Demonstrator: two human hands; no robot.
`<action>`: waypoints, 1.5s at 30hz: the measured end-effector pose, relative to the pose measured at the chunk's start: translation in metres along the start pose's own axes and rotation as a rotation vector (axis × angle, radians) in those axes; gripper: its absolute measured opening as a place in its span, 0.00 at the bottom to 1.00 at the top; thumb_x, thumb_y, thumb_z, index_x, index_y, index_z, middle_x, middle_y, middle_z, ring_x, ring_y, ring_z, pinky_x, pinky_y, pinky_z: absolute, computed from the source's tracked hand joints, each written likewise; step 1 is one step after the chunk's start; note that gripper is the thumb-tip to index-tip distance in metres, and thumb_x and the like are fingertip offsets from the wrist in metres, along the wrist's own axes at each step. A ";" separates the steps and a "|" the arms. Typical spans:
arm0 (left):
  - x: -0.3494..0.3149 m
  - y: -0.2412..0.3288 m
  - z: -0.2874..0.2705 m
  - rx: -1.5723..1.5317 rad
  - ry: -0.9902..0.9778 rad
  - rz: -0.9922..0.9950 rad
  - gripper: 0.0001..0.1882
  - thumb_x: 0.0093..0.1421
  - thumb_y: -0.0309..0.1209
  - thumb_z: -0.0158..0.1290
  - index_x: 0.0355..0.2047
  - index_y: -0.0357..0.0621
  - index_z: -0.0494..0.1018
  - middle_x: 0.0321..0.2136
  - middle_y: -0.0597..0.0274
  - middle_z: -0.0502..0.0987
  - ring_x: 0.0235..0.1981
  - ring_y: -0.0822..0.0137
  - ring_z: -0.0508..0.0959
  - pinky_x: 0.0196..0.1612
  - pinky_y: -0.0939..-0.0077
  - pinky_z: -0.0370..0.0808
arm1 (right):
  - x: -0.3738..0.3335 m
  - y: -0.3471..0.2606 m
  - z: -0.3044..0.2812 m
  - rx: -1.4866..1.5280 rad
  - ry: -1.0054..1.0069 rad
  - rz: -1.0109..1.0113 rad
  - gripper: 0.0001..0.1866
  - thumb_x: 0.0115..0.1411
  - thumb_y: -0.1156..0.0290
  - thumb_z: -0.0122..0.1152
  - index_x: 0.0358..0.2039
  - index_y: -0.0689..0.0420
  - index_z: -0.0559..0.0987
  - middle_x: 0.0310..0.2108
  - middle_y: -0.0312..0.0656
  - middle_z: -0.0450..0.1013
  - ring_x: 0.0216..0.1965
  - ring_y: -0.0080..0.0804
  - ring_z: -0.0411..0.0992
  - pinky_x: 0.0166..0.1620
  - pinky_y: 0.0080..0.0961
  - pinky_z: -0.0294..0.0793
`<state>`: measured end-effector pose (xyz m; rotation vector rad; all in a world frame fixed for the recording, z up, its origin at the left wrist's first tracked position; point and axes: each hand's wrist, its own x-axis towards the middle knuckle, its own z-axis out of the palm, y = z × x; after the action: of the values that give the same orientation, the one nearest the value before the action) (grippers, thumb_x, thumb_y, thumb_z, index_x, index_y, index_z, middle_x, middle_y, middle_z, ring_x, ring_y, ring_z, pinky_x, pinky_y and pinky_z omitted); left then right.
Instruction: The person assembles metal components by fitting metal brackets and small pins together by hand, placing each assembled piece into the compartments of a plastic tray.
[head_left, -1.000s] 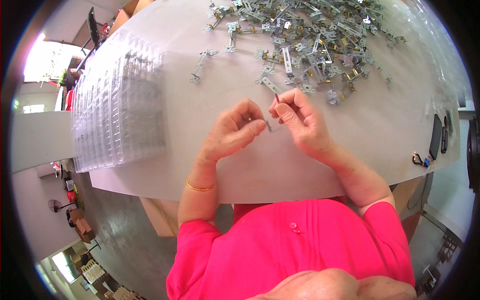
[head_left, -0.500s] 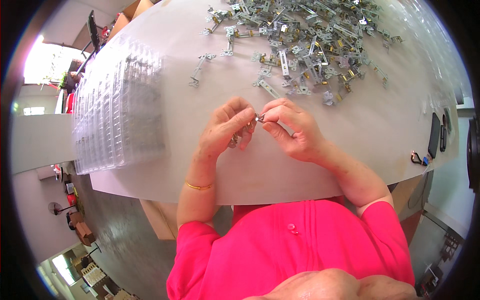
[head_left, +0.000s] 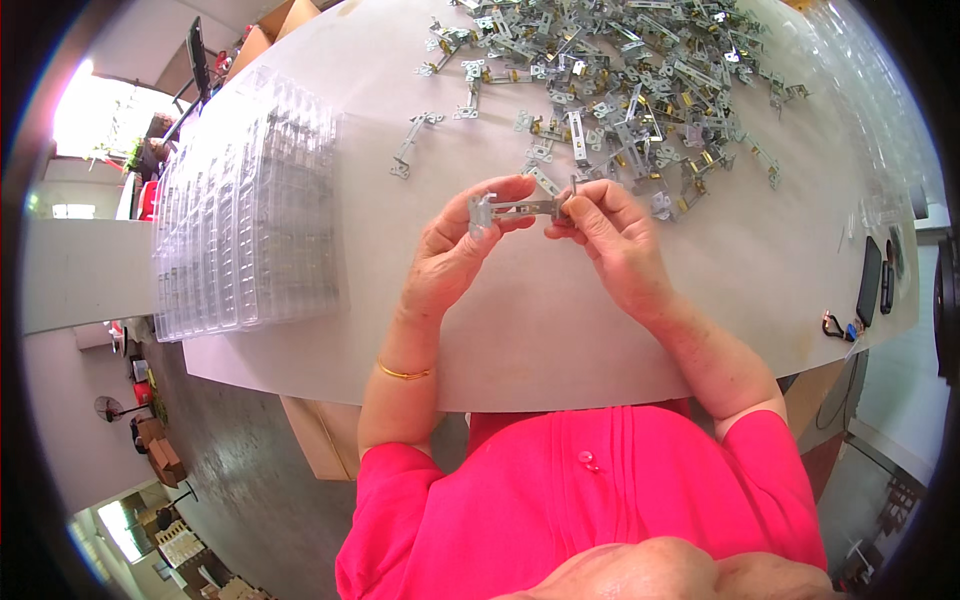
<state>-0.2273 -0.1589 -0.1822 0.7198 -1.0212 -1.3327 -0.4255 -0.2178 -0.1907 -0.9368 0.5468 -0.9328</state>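
metal is what we have between our fingers: a slim silver bracket, held level above the white table just in front of our chest. our left hand is closed on its left end, thumb and fingertips pinched around the wider tab there, and our right hand is closed on its right end, where a thin pin seems to stand up from the strip, though it is too small for us to be sure how it is joined. beyond our hands, well up the table, lies a wide heap of loose metal parts, silver pieces mixed with brassy ones, and a few strays sit apart on its left edge. to our left stands a stack of clear plastic trays; we cannot tell how much of it is filled. we judge the work far from over, since the heap is large and only this one piece is in hand. a dark phone and some small items rest near the table's right edge.
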 end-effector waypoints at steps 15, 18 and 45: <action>-0.004 -0.004 -0.005 0.196 0.048 -0.283 0.14 0.72 0.37 0.46 0.38 0.38 0.72 0.26 0.62 0.76 0.25 0.68 0.78 0.29 0.76 0.77 | -0.013 -0.002 0.013 -0.589 -0.051 -0.171 0.03 0.65 0.74 0.60 0.36 0.58 0.74 0.21 0.29 0.66 0.21 0.13 0.61 0.24 0.17 0.62; -0.003 -0.001 -0.003 0.246 0.049 -0.313 0.14 0.72 0.37 0.46 0.37 0.39 0.72 0.26 0.64 0.75 0.22 0.72 0.76 0.25 0.80 0.73 | -0.013 -0.002 0.012 -0.624 -0.043 -0.192 0.03 0.65 0.74 0.60 0.36 0.58 0.74 0.20 0.29 0.65 0.21 0.13 0.59 0.24 0.18 0.61; -0.006 -0.008 0.005 0.929 -0.042 -0.017 0.08 0.66 0.30 0.56 0.32 0.38 0.71 0.20 0.71 0.68 0.21 0.79 0.63 0.23 0.81 0.61 | -0.006 -0.005 0.012 -0.761 -0.007 -0.480 0.04 0.63 0.77 0.61 0.38 0.58 0.77 0.29 0.33 0.69 0.27 0.19 0.65 0.32 0.18 0.67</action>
<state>-0.2348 -0.1538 -0.1880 1.3819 -1.6850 -0.8363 -0.4221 -0.2087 -0.1805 -1.8120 0.7023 -1.1678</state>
